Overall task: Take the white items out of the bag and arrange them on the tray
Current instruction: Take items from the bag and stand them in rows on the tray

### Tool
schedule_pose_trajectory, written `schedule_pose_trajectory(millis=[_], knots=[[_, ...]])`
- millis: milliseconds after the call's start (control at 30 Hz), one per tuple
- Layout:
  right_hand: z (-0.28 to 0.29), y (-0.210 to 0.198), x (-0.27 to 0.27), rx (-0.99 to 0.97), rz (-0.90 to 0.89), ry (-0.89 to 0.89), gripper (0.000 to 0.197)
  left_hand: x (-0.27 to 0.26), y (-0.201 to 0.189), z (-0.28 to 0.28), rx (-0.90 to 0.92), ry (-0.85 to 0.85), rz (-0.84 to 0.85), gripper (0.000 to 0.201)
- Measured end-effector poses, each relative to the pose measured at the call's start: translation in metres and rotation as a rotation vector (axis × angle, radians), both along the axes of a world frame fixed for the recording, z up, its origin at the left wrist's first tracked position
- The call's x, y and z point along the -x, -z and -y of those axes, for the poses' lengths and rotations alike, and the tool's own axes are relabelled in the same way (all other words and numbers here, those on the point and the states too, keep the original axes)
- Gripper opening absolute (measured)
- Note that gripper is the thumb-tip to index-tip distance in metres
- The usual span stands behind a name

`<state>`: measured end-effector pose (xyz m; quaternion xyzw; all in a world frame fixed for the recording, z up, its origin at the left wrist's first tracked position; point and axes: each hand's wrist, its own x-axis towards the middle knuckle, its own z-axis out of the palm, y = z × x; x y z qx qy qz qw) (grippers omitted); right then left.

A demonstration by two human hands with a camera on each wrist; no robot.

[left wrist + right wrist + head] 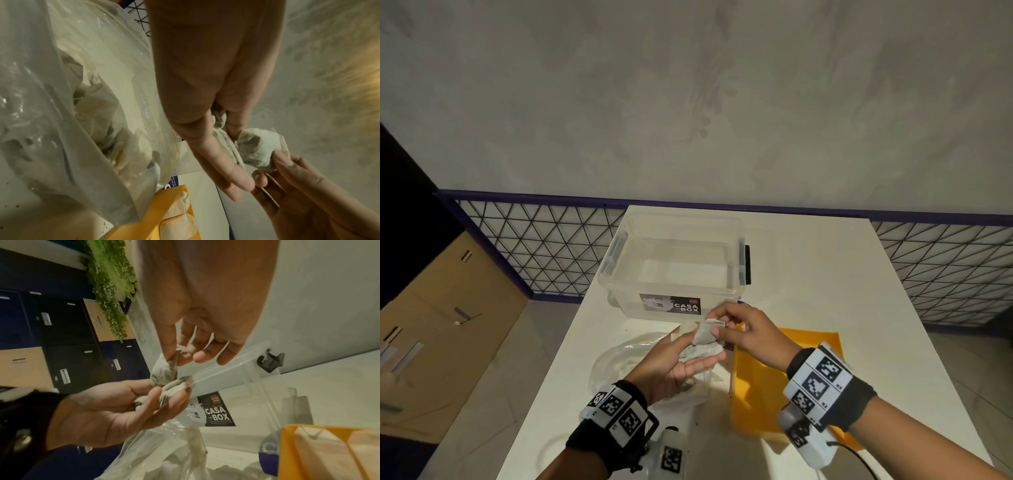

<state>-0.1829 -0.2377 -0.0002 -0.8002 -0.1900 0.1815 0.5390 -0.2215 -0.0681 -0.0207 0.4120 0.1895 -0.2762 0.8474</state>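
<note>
My left hand [702,354] is palm up over the clear plastic bag [619,363], holding a small clump of crumpled white pouches [697,352] between thumb and fingers. My right hand [717,325] pinches one more white pouch [703,335] by its top, just above that clump and touching it. In the left wrist view the pinched pouch [259,149] hangs beside my left fingers [226,172]. The bag [61,113] still holds several white pouches. The yellow tray [763,387] lies to the right, with flat pouches [329,459] on it.
A clear lidless storage box [671,293] with a black label stands behind my hands on the white table [825,308]. A metal grid fence runs behind the table. Lockers stand to the left, past the table edge. A black cable trails off my right wrist.
</note>
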Motion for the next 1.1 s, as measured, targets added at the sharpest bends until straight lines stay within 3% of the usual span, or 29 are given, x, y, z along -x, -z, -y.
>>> schedule_pose_trajectory(millis=[200, 367, 500, 633, 733, 1100], knots=[[0.019, -0.006, -0.014, -0.141, -0.129, 0.144, 0.014, -0.005, 0.003, 0.003, -0.05, -0.012, -0.056, 0.034], [0.029, -0.011, -0.016, -0.097, -0.156, 0.121, 0.006, -0.008, 0.003, 0.011, 0.01, 0.009, -0.073, 0.032], [0.045, -0.01, -0.022, -0.096, -0.136, 0.209, 0.007, -0.008, 0.002, 0.012, 0.02, 0.001, -0.067, 0.027], [0.077, 0.008, -0.037, 0.342, 0.191, 0.288, 0.006, -0.008, 0.007, 0.005, -0.012, -0.004, -0.077, 0.032], [0.092, 0.023, -0.039, 0.598, 0.26, 0.264, 0.007, -0.006, 0.009, 0.002, -0.04, 0.045, -0.062, 0.038], [0.117, 0.078, -0.033, 0.847, 0.174, 0.23, 0.012, -0.005, 0.01, 0.001, -0.11, 0.067, 0.04, 0.032]])
